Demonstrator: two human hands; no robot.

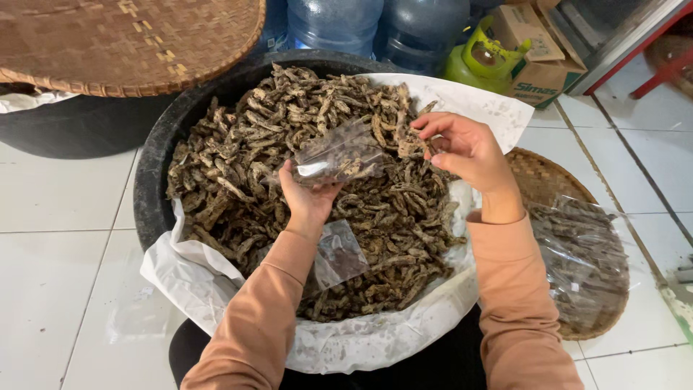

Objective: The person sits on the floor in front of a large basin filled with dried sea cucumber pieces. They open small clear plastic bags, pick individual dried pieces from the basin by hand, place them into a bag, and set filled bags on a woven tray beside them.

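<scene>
Dead centre sits a big black tub [155,155], lined with white plastic sheeting [375,336] and heaped with dark, shrivelled dried strips [238,170] — dried fish or something like it; the view doesn't settle which. The left hand [307,198] is up over the middle of the heap, fingers closed on the bottom edge of a small clear plastic bag [339,155], which fans open toward one o'clock with a few strips already inside. The right hand [462,148], at three o'clock from the bag and well clear of the left, pinches a couple of strips at its fingertips just beside the bag's mouth.

That bag looks feather-light, thin and slick; it will crumple and slip unless it is gripped near the rim, where the opening can be kept spread. The strips look stiff, dry and brittle, so a light fingertip pinch along the length suits them better than a squeeze.

Another small clear bag [339,253] lies on the heap at six o'clock, beside the left wrist. At four o'clock a round woven tray [538,177] rests on the white tile floor, carrying filled clear packets [581,260]. At eleven o'clock a second woven tray [123,43] covers another dark tub; at twelve stand blue water jugs [336,22], with a green gas cylinder [480,61] and a cardboard box [538,50] at one.
</scene>
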